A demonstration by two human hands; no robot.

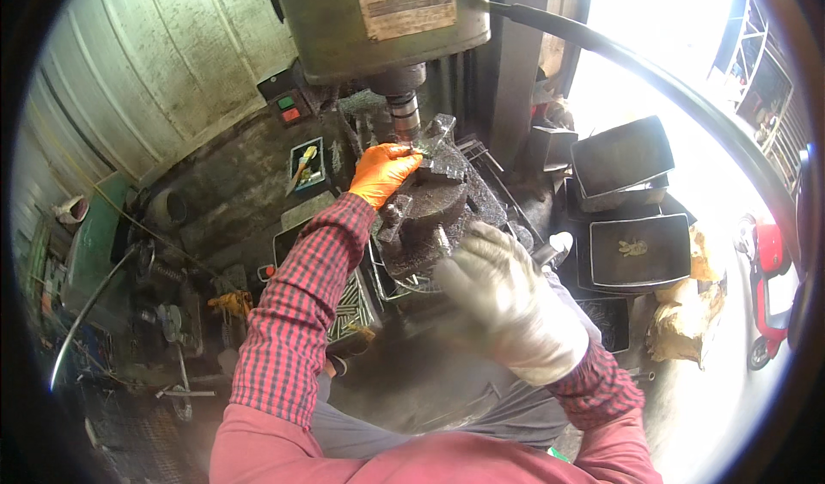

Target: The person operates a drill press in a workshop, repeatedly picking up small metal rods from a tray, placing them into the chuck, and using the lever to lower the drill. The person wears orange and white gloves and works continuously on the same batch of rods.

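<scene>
In front of me stands a drill press with a green-grey head (pixel 382 33), its chuck (pixel 402 110) pointing down. Under it sits a dark, chip-covered metal fixture (pixel 425 222). My left hand (pixel 382 175), in an orange glove, reaches to the fixture just below the chuck. Its fingertips are pinched together there; whatever is between them is too small to make out. My right hand (pixel 520 308), in a whitish work glove, is raised nearer to me, right of the fixture and beside a lever with a white knob (pixel 560 243). Motion smears its fingers.
A tray of short metal rods (pixel 352 308) lies left of the fixture. Beyond it, a small tray (pixel 306 164) holds a yellow-handled brush. Dark bins (pixel 640 250) are stacked at right, near a sack (pixel 687 321). A red-and-green switch box (pixel 288 108) stands at the back left.
</scene>
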